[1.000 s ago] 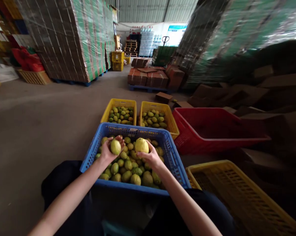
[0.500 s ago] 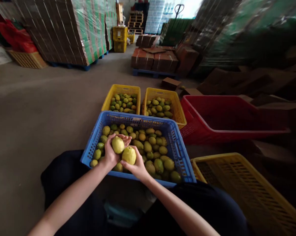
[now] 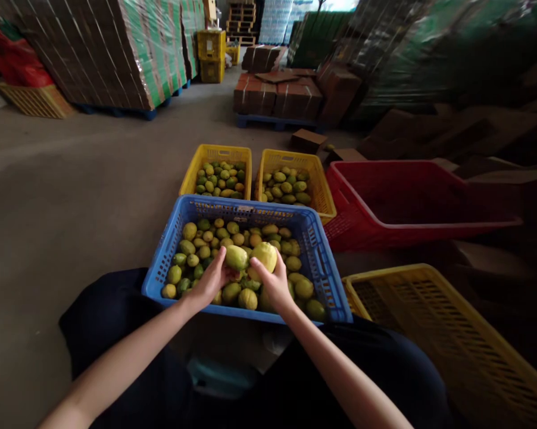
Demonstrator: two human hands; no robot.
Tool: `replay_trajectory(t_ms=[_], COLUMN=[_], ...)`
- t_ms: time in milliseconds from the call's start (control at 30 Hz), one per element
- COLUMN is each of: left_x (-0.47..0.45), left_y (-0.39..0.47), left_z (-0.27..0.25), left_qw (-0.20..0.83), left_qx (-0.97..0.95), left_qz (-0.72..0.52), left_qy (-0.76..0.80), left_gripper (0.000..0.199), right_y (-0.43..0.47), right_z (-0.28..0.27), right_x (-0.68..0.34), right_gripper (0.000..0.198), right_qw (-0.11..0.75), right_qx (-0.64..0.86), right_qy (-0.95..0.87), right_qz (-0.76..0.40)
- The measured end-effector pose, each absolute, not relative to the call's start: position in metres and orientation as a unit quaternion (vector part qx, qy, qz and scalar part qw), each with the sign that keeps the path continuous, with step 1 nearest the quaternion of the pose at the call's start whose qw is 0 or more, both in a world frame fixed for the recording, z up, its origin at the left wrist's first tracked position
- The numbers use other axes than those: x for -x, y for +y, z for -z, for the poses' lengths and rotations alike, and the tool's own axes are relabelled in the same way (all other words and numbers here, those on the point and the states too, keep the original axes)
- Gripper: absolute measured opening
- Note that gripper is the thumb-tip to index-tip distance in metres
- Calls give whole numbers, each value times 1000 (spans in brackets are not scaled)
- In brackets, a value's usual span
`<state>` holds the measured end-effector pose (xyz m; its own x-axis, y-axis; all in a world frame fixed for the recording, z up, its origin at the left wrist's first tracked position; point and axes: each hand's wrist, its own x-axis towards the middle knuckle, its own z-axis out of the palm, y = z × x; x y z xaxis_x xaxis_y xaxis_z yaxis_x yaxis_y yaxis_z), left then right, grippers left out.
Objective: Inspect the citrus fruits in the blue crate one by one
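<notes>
My left hand (image 3: 214, 280) is closed around a greenish-yellow lemon (image 3: 237, 258), thumb on its near left side. A larger, paler yellow lemon (image 3: 265, 256) sits in my right hand (image 3: 276, 285), its thumb across the front. Both fruits are held side by side, a small gap apart, over a blue plastic crate (image 3: 328, 271). Many green and yellow lemons (image 3: 247, 299) lie loose in that crate below my hands. Part of my left fingers is hidden behind the fruit.
Two yellow crates (image 3: 215, 148) of lemons stand just beyond the blue one. To the right are a red crate (image 3: 384, 225) and another yellow crate (image 3: 396, 273). Strapped cartons on a blue pallet (image 3: 272, 123) and wrapped stacks (image 3: 161, 53) stand farther back.
Both hands have moved right over the blue crate and drawn apart slightly. The left hand, earlier more open under its lemon, now grips a greener-looking one. The camera view has tilted down a little.
</notes>
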<state>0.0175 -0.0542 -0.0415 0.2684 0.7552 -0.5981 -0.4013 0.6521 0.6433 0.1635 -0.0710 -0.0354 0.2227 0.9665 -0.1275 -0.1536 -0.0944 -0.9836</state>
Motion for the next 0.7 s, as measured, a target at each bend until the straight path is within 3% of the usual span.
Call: replay_trajectory(t_ms=[167, 333, 567, 700], left_x=[-8, 1, -1, -2], left_y=[-62, -62, -55, -58], left_z=[40, 26, 13, 15], left_qw=[808, 854, 798, 730], left_qx=[-259, -269, -319, -396], left_qz=[-370, -366, -404, -432], left_qy=[378, 254, 313, 352], left_gripper=[32, 46, 48, 38], right_y=[-59, -60, -65, -66], right_z=[37, 28, 25, 25], right_x=[-179, -184, -181, -182], right_gripper=[51, 38, 32, 30], right_qw=[565, 544, 521, 525], right_qx=[544, 517, 502, 497], right_qy=[-357, -409, -459, -451], right_qz=[-507, -520, -515, -523])
